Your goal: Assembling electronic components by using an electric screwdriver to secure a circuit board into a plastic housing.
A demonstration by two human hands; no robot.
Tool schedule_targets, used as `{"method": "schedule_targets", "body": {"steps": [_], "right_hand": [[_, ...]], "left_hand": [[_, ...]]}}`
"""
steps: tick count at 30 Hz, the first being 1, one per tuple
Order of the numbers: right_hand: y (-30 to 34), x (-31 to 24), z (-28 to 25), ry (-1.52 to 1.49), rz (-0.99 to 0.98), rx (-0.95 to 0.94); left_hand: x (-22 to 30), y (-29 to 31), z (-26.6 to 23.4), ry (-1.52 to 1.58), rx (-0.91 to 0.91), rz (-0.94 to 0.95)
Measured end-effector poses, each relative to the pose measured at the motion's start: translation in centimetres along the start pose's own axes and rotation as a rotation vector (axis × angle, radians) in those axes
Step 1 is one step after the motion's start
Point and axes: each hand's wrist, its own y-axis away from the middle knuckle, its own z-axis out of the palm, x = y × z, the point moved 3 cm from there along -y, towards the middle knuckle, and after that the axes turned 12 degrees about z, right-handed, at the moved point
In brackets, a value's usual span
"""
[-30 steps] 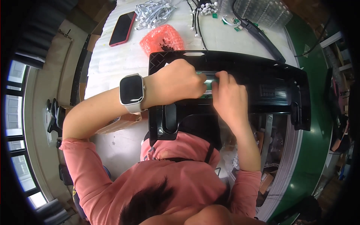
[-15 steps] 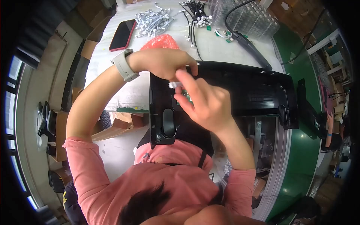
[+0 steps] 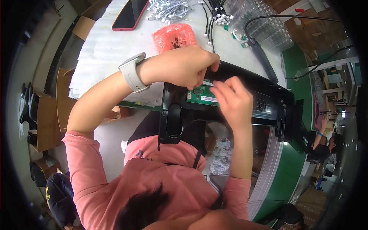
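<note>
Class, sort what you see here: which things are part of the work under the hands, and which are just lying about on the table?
In hand:
left hand
right hand
green circuit board
black plastic housing

Lying about:
red phone
pink bubble-wrap pouch
white connector bundle
black cable
</note>
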Motion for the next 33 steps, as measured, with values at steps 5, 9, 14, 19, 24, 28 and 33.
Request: {"method": "schedule_targets", "body": {"steps": [5, 9, 14, 19, 24, 28, 33], "right_hand": [[-0.6, 0.2, 1.7, 0.003, 0.076, -0.173], [-1.4, 0.4, 2.7, -0.459, 0.431, -0.348], [-1.9, 0.4, 4.0, -0.444, 0.377, -0.367], [-2.2, -0.4, 3.8, -0.235, 0.186, -0.303], [-2.0, -0.7, 3.7, -0.111, 0.182, -0.308], [-1.6, -0.9, 3.4, 0.076, 0.181, -0.244], [0.8, -0.7, 0.7, -0.161, 0.238, -0.225]], "left_hand": [[0.1, 0.2, 0.4, -0.203, 0.098, 0.179], [0.0, 0.9, -0.6, -0.474, 0.567, 0.283], [-2.6, 1.1, -0.2, -0.398, 0.58, 0.326], [-2.7, 1.1, 0.1, -0.323, 0.485, 0.192], [-2.5, 0.7, 0.2, -0.579, 0.206, 0.124], [-2.5, -1.0, 0.1, -0.666, 0.149, 0.212], [-2.1, -0.3, 1.3, -0.731, 0.182, 0.156]]}}
